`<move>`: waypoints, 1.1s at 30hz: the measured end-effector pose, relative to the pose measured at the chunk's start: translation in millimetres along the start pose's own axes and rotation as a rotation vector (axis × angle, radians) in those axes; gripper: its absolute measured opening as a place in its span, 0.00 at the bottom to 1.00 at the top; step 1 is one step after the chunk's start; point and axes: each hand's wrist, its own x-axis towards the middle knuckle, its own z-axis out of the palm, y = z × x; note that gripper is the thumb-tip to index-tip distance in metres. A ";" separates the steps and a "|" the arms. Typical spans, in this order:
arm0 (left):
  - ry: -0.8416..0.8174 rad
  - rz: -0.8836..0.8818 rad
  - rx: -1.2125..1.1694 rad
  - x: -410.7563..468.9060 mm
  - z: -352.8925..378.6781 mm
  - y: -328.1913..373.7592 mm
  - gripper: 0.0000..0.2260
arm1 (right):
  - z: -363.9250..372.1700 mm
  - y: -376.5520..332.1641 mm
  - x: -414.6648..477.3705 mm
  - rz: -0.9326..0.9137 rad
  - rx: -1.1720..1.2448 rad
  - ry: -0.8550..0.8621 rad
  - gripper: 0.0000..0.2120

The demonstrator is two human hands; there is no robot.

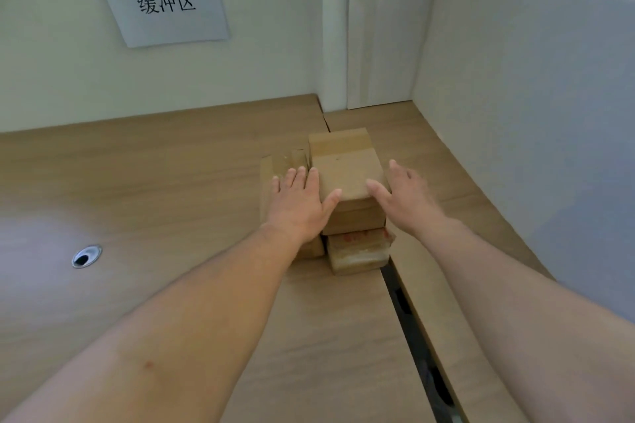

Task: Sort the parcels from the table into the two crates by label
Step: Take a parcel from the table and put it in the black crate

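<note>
Tabletop [137, 182] bears stacked parcels [343, 168] between left hand [299, 203] and right hand [409, 199].

Looks like an office corner set up as a small parcel-sorting station. The counter [137, 182] is wood-laminate office desks side by side, with a metal cable grommet [86, 256] and a dark gap [405, 306] between them. A paper sign [161, 0] on the plain wall reads 缓冲区, white partition boards [515, 62] fence the right side, and taped cardboard parcels [345, 175] sit stacked.
</note>
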 end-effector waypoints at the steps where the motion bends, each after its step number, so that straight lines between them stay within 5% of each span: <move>1: 0.006 -0.013 -0.017 2.7 1.1 3.4 0.32 | 1.0 -1.5 5.3 0.009 0.029 -0.044 0.34; 8: 0.004 -0.081 -0.303 -15.4 -6.3 17.4 0.30 | 6.3 -5.8 0.0 0.064 0.243 -0.088 0.23; 16: 0.110 -0.066 -0.668 -68.9 -28.6 15.7 0.36 | -22.1 -30.6 -62.2 -0.009 0.153 -0.005 0.41; 22: 0.150 -0.183 -0.863 -120.6 -43.5 -7.6 0.40 | -12.8 -56.0 -116.8 -0.029 0.169 -0.018 0.45; 28: 0.085 -0.349 -1.128 -188.3 -45.3 -62.5 0.18 | 25.6 -94.1 -174.1 -0.099 0.270 -0.109 0.36; 33: 0.110 -0.453 -1.182 -261.3 -38.9 -111.7 0.21 | 65.3 -142.9 -228.6 -0.093 0.366 -0.206 0.33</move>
